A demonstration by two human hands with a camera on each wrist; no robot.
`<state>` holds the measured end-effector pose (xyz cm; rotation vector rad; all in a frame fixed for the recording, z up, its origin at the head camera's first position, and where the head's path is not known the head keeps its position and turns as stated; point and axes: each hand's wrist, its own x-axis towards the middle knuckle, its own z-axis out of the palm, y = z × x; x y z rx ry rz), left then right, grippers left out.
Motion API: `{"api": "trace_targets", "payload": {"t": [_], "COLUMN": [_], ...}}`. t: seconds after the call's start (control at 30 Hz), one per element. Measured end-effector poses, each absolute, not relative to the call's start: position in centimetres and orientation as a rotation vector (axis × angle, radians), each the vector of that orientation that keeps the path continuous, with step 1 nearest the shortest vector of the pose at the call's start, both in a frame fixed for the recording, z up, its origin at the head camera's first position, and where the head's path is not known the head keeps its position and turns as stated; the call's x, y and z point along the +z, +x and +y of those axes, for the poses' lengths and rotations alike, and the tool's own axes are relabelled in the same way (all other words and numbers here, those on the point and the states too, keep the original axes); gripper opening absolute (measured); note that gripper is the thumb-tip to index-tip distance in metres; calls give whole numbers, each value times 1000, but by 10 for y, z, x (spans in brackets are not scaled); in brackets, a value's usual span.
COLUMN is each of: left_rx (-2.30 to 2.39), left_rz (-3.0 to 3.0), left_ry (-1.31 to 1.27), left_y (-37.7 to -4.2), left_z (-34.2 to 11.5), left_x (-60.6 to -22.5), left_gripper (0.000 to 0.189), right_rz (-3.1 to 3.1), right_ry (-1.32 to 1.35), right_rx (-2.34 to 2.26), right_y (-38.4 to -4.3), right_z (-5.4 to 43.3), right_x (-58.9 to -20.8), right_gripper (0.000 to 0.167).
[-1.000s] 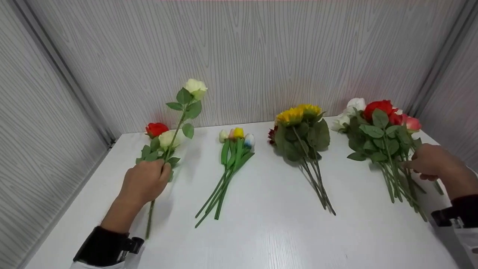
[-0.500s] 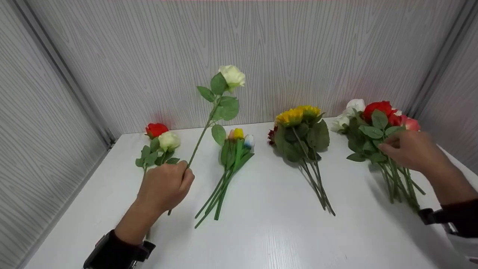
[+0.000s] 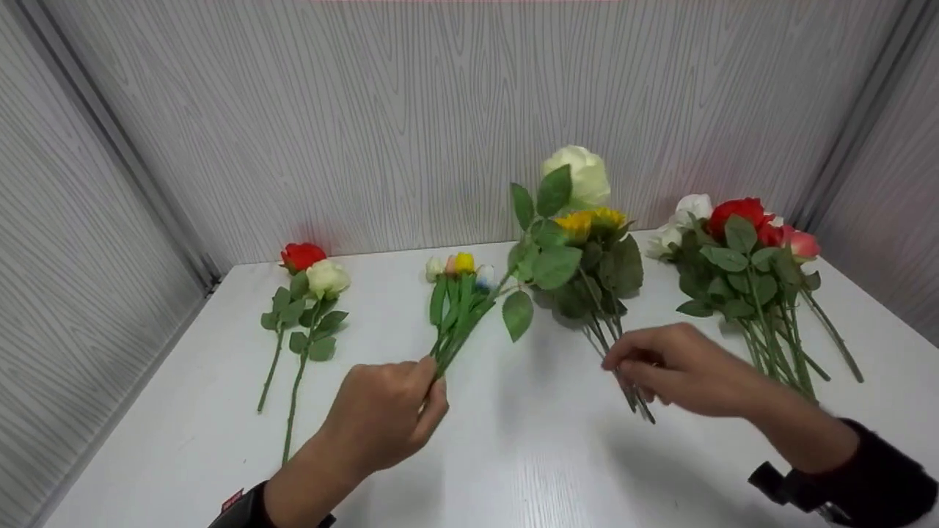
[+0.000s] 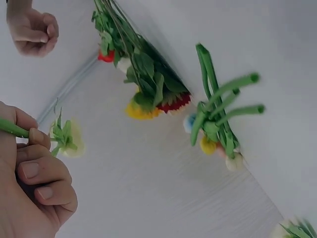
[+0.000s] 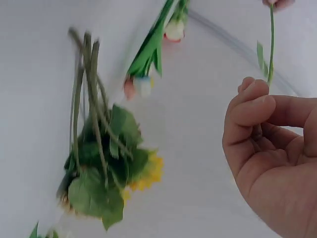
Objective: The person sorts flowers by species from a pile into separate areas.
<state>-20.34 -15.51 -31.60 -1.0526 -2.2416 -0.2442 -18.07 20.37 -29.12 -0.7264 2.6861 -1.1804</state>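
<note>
My left hand (image 3: 389, 411) pinches a cream-white rose (image 3: 583, 176) by its stem, above the table. The rose leans up and right, its bloom in front of the sunflowers (image 3: 576, 224). In the left wrist view the green stem passes between thumb and index finger, with the bloom (image 4: 74, 141) beyond. My right hand (image 3: 686, 370) hovers near the sunflower stems, fingers loosely bent. Nothing shows in its grasp in the right wrist view, where the stem (image 5: 272, 44) appears beyond the fingertips.
A red rose (image 3: 302, 257) and a cream rose (image 3: 328, 279) lie at the left of the white table (image 3: 513, 469). Several tulips (image 3: 462, 268) lie behind the left hand. At the right is a bunch with red (image 3: 737, 216), white and pink flowers. A panel stands behind.
My left hand lifted the cream rose from the left group and carried it right, above the tulips. My right hand moved left from the right-hand bunch to near the sunflower stems.
</note>
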Motion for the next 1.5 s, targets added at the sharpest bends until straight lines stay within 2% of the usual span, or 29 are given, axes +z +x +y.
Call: {"api": "trace_targets", "payload": {"t": [0.17, 0.27, 0.37, 0.5, 0.7, 0.8, 1.0, 1.23, 1.5], "left_rx": [-311, -302, -274, -257, -219, -216, -197, -227, -255], "left_rz": [-2042, -1930, -1831, -1816, -2000, -2058, -2260, -2371, -2567], "left_ry": [-1251, -1336, -1406, -1498, -1575, -1547, -1414, -1196, -904], "left_y": [-180, -168, -161, -157, -154, -158, -171, -204, -241], "left_z": [-135, -125, -117, -113, -115, -119, -131, -152, -188], "left_x": [-323, -328, -332, -338, -338, -333, -322, -323, -323], "left_gripper": [22, 27, 33, 30, 36, 38, 32, 29, 31], "right_rz": [2336, 2111, 1922, 1792, 1677, 1707, 1937, 2515, 2974], "right_ry": [-952, -1107, -1201, -1216, -1195, -1160, -1204, -966, -389], "right_rx": [-1410, -1526, -1591, -1671, -1874, -1938, -1951, -1801, -1632], "right_y": [-162, -152, -145, -138, -138, -143, -161, -179, -208], "right_z": [167, 154, 146, 139, 137, 142, 163, 190, 234], "right_x": [-310, -320, -327, -329, -327, -324, -316, -302, -301], "right_gripper": [31, 42, 46, 41, 29, 26, 25, 24, 29]}}
